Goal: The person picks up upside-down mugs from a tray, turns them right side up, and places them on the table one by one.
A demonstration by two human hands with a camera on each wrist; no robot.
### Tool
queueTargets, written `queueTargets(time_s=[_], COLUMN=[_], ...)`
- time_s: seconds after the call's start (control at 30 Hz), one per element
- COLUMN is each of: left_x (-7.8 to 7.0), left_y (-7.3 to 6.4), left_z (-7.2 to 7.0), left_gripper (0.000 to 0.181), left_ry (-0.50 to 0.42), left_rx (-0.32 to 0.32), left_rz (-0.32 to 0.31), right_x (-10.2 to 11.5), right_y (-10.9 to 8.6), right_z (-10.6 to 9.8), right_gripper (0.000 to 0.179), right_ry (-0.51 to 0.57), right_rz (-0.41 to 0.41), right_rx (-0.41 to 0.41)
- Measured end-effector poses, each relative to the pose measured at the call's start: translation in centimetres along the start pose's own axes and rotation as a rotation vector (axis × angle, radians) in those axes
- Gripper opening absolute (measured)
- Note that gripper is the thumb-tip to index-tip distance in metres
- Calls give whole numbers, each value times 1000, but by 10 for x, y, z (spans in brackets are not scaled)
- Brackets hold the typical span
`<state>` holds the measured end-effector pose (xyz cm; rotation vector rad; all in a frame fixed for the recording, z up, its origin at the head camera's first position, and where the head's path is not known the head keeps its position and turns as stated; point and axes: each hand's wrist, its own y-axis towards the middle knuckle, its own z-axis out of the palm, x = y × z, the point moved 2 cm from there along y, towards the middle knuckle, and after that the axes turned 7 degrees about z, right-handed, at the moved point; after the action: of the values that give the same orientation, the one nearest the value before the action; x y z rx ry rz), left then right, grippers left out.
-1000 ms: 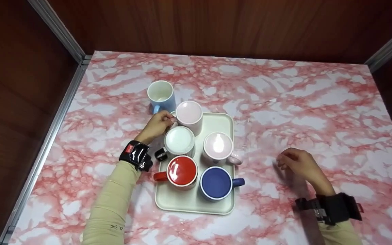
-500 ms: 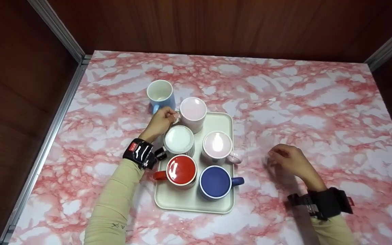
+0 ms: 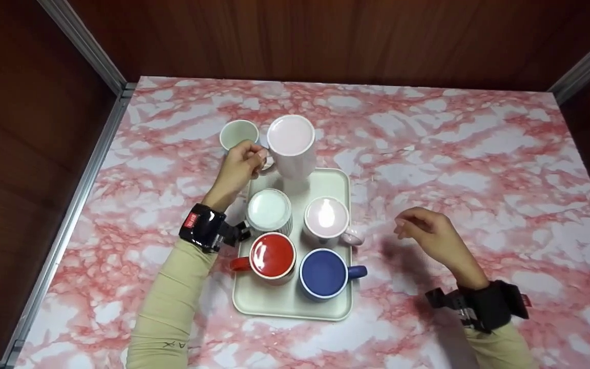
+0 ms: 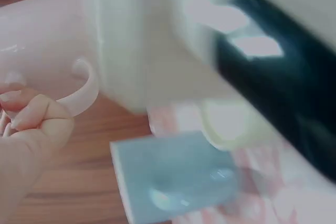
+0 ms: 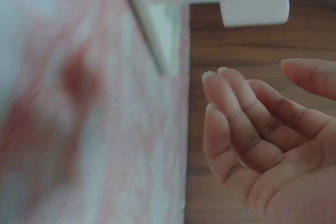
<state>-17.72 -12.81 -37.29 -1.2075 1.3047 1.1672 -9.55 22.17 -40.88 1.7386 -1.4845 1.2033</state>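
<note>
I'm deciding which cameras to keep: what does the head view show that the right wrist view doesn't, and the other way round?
Only the head view shows the left hand holding a pink mug by its handle, plus the red mug and dark blue mug. Only the right wrist view shows the right hand from its palm side. Both show that hand, the marbled tabletop and wood panelling.

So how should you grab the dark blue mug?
I'd take the dark blue mug by its handle, coming from the right. The handle points that way and sticks out past the edge of the tray, so there's room to get round it. On the left, the red mug stands close. The right grip looks best: it's on that side and holding nothing.
</note>
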Motion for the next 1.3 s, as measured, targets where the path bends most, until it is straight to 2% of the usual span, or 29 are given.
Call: queueTargets(time_s=[0.37,0.6,0.8,0.97,1.17,1.3], left_x=[-32,-43,-46,-45,-45,-43], left_y=[-23,-37,-46,-54,-63,-64], left_z=[34,58,77,90,101,105], left_gripper=[10,14,16,17,18,18], left_ry=[-277,-531,-697,-806,-892,-929], left_rx=[47,94,145,175,171,166], left_rz=[-23,-35,-76,-132,-199,-208], right_x=[42,57,67,71,72,73], right_y=[0,3,4,4,-1,-2], right_z=[27,44,59,68,72,75], right_gripper=[11,15,21,25,31,31], right_ry=[257,328,311,404,549,597], right_rz=[-101,-167,-185,-160,-164,-182], right_rx=[-16,10,26,49,-33,-104])
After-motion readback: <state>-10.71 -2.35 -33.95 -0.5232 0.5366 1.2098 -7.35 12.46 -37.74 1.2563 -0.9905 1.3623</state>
